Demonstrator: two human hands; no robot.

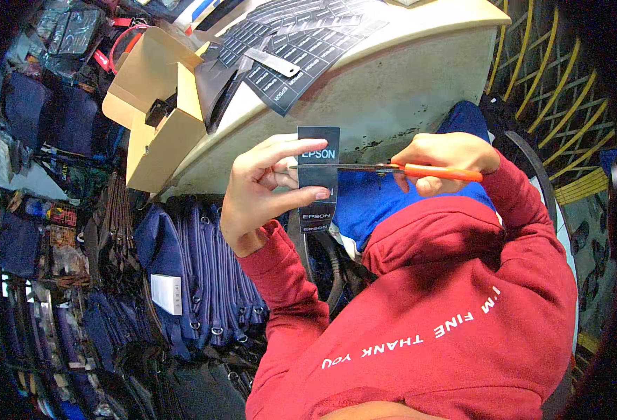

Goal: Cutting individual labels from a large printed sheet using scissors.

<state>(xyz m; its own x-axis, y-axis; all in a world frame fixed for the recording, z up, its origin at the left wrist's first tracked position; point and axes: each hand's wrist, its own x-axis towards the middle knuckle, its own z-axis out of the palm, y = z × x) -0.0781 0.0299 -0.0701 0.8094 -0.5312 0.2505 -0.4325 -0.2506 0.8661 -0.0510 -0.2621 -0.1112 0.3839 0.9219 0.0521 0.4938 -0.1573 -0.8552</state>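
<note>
A narrow strip of black labels with pale lettering [318,135] hangs upright in front of me. My left hand [256,183] grips it at its left side, fingers on the upper part and thumb lower down. In my right hand [448,157] is a pair of scissors with orange handles [443,172]. Their blades point left and lie across the strip, between my left fingers and thumb. Whether the blades have cut into the strip I cannot tell. Part of the handles is hidden by my right hand.
Ahead is a pale table [427,31] with a curved edge, bearing sheets of black labels [280,87] and a metal ruler [272,61]. An open cardboard box [165,150] stands at its left edge. Navy straps with metal rings [207,273] hang to my left. Yellow lattice [553,91] rises at the right.
</note>
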